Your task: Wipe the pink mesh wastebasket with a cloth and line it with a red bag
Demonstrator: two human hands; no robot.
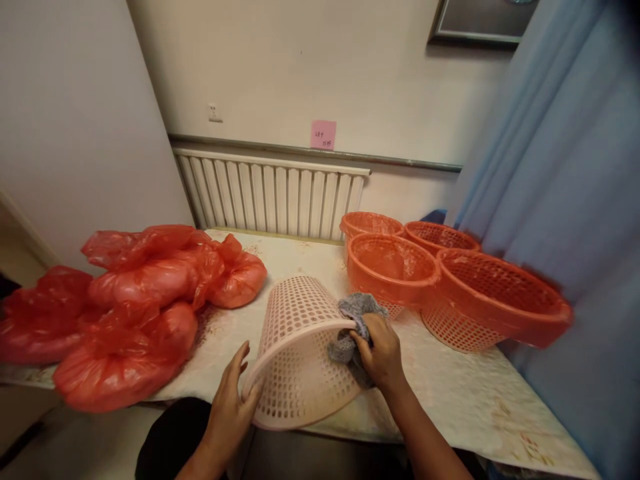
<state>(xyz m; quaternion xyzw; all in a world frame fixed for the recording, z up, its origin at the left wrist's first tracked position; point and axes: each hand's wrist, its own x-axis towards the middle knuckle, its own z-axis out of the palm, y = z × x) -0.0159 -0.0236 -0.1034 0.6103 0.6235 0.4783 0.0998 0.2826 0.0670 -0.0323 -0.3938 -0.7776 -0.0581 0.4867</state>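
A pale pink perforated plastic basket point(300, 319) lies tilted on its side near the table's front edge, its mouth facing me. My left hand point(234, 393) holds the basket's rim on the left, thumb and fingers on either side of it. On the opposite side, my right hand point(381, 348) grips a grey cloth point(361, 305) folded over the rim. Part of that cloth hangs inside the basket's mouth and part lies outside. The palm side of my right hand is hidden.
Several baskets lined with red bags point(395, 263) stand at the right by a blue curtain point(555, 167). Several tied, filled red plastic bags point(145, 280) lie at the left. A white radiator point(275, 193) is behind the stained table point(450, 400).
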